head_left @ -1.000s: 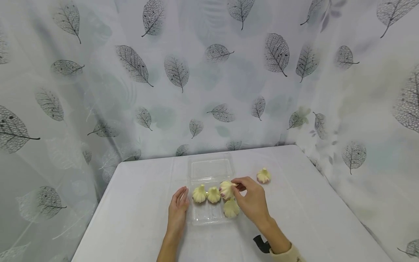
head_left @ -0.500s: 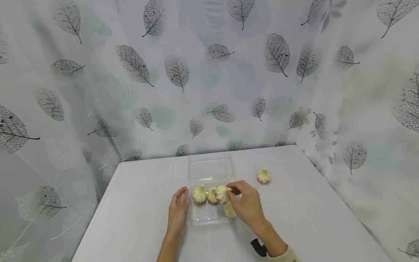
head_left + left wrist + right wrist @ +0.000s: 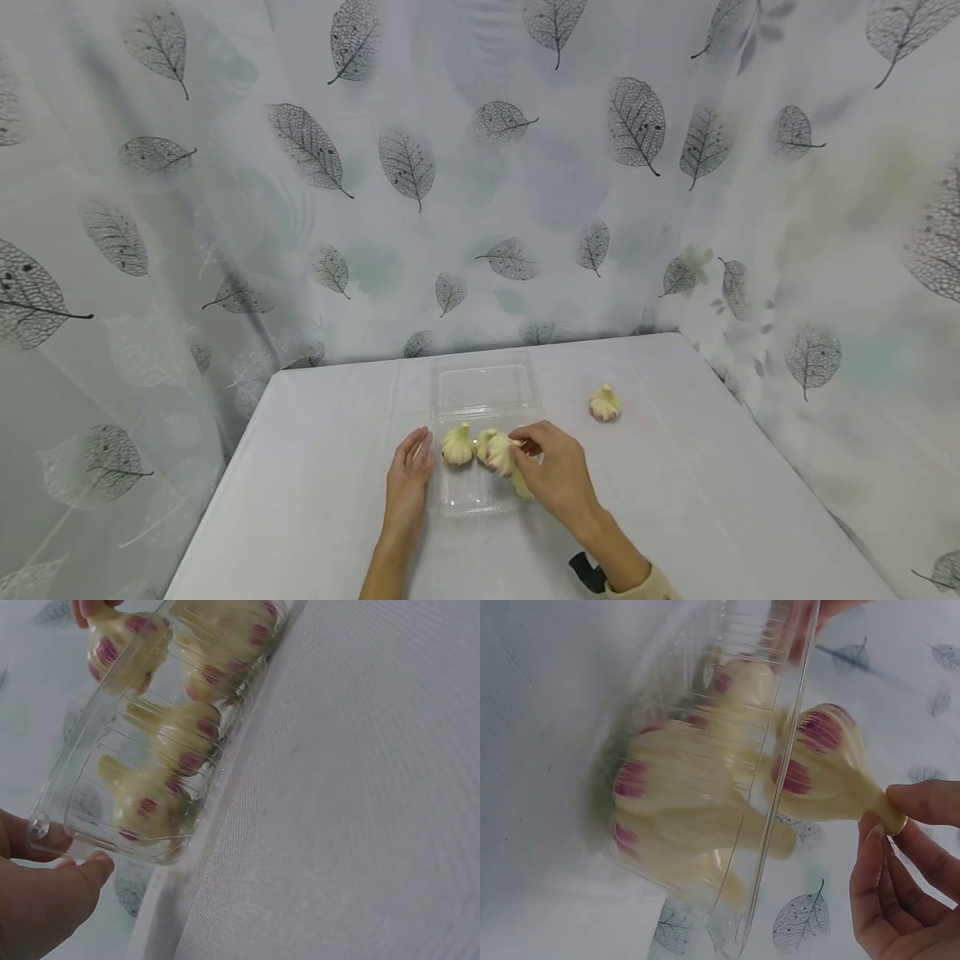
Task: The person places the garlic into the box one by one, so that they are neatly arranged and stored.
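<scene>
My right hand point(image 3: 555, 471) pinches a garlic bulb point(image 3: 498, 456) by its stem, between thumb and fingertips in the right wrist view. The bulb, cream with purple patches point(image 3: 821, 731), hangs over a clear plastic clamshell box point(image 3: 468, 506), root end down. Inside the box lie a garlic bulb at the left point(image 3: 457, 446), another in the middle point(image 3: 483, 442), and one at the right point(image 3: 522, 485), partly hidden by my right hand. My left hand point(image 3: 407, 479) rests against the box's left side, fingers fairly straight; its thumb point(image 3: 94, 874) touches the plastic in the left wrist view.
One more garlic bulb point(image 3: 604, 403) stands on the white-covered table point(image 3: 322, 450), right of the box. The box's lid point(image 3: 483, 387) lies folded back behind it. A black strap-like piece point(image 3: 587, 572) shows by my right wrist. Leaf-patterned curtains point(image 3: 480, 192) surround the table.
My right hand has moved left and slightly toward me with the pinched bulb, from over the right side of the box to in front of the middle bulb. My left hand has stayed put.
</scene>
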`<action>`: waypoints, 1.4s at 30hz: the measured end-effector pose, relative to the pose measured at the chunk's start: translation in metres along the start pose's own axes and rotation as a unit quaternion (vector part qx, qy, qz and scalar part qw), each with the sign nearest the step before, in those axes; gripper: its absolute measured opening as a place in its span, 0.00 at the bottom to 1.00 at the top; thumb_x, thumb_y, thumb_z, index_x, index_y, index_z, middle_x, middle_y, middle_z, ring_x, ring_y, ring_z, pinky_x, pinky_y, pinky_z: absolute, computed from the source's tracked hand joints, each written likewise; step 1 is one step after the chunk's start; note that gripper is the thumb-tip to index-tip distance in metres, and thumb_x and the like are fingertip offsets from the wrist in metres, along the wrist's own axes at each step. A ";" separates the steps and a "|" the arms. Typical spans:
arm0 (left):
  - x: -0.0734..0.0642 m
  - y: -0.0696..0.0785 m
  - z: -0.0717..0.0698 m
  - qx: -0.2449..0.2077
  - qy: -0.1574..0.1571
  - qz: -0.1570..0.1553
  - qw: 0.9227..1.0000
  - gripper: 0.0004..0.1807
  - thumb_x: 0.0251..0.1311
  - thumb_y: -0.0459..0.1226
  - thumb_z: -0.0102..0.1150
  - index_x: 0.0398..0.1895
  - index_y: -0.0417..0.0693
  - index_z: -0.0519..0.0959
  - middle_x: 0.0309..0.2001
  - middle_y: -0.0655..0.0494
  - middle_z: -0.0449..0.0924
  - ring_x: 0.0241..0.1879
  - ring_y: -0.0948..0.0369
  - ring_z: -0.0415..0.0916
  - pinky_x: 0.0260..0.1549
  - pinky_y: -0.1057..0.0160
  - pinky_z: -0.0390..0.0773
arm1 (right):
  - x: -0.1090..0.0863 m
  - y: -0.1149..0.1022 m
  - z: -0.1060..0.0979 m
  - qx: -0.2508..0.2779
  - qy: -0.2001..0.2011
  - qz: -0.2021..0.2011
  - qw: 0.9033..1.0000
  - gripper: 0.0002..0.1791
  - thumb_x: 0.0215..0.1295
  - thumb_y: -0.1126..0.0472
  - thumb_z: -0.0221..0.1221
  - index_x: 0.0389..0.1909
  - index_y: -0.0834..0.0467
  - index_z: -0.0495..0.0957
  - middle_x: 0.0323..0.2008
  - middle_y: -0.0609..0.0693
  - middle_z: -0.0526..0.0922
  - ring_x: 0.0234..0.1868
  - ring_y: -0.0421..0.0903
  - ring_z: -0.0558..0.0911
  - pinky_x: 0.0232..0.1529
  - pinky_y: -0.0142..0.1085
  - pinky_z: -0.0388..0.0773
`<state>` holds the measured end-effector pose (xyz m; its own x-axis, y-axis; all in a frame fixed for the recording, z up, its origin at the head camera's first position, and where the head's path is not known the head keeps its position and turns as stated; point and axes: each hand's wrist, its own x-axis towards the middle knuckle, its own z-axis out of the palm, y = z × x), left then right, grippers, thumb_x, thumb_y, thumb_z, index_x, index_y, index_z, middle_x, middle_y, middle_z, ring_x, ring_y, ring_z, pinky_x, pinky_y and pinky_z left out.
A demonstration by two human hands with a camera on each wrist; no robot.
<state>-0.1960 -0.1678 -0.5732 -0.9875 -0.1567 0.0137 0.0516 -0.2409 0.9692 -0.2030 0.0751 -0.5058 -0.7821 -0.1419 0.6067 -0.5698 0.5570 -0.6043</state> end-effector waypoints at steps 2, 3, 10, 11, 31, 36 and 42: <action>0.000 0.000 0.000 0.002 -0.002 0.001 1.000 0.29 0.77 0.24 0.44 0.79 0.41 0.57 0.81 0.43 0.53 0.81 0.50 0.51 0.72 0.68 0.65 | -0.001 -0.001 0.002 0.003 -0.006 0.001 1.000 0.13 0.53 0.72 0.77 0.38 0.57 0.88 0.35 0.44 0.87 0.31 0.39 0.85 0.32 0.34 0.88; 0.000 0.000 0.000 0.004 -0.004 0.004 1.000 0.29 0.77 0.24 0.44 0.79 0.40 0.57 0.81 0.42 0.52 0.81 0.49 0.50 0.73 0.67 0.65 | -0.002 -0.001 0.003 0.004 -0.008 0.000 1.000 0.13 0.53 0.72 0.77 0.37 0.57 0.88 0.35 0.44 0.87 0.30 0.39 0.85 0.32 0.34 0.88; -0.002 0.001 0.001 0.001 -0.001 0.003 1.000 0.29 0.77 0.24 0.43 0.79 0.40 0.57 0.81 0.41 0.53 0.81 0.49 0.51 0.72 0.68 0.65 | -0.006 -0.001 0.010 0.007 -0.031 -0.004 0.999 0.12 0.52 0.72 0.76 0.36 0.57 0.88 0.34 0.45 0.86 0.30 0.39 0.84 0.31 0.27 0.85; -0.002 0.001 0.001 0.000 -0.001 0.003 1.000 0.29 0.77 0.23 0.43 0.79 0.40 0.57 0.81 0.42 0.53 0.81 0.50 0.51 0.72 0.68 0.65 | -0.006 0.000 0.011 0.008 -0.035 -0.003 0.999 0.12 0.52 0.72 0.76 0.36 0.57 0.88 0.34 0.44 0.86 0.30 0.39 0.84 0.31 0.26 0.85; -0.001 0.003 0.001 0.009 -0.002 0.009 1.000 0.29 0.78 0.25 0.44 0.79 0.39 0.57 0.81 0.40 0.54 0.81 0.48 0.51 0.72 0.69 0.67 | -0.014 0.009 0.024 -0.040 -0.080 0.005 0.996 0.11 0.53 0.68 0.77 0.36 0.55 0.89 0.32 0.43 0.86 0.30 0.35 0.82 0.31 0.25 0.83; 0.000 0.003 0.001 0.009 -0.001 0.001 1.000 0.29 0.78 0.25 0.43 0.79 0.41 0.57 0.81 0.42 0.54 0.81 0.50 0.51 0.71 0.70 0.67 | -0.015 0.008 0.027 -0.058 -0.078 0.003 0.995 0.11 0.51 0.67 0.78 0.35 0.54 0.89 0.31 0.44 0.86 0.27 0.37 0.82 0.28 0.26 0.80; -0.001 0.002 0.000 0.015 -0.004 0.006 1.000 0.29 0.78 0.24 0.43 0.79 0.39 0.56 0.81 0.40 0.53 0.81 0.48 0.50 0.72 0.67 0.66 | -0.016 0.007 0.029 -0.069 -0.082 0.007 0.994 0.11 0.51 0.67 0.78 0.34 0.53 0.89 0.30 0.42 0.85 0.26 0.34 0.78 0.25 0.26 0.76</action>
<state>-0.1948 -0.1679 -0.5711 -0.9880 -0.1524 0.0268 0.0590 -0.2103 0.9759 -0.2019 0.0579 -0.5352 -0.8268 -0.2594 0.4991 -0.5275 0.6655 -0.5281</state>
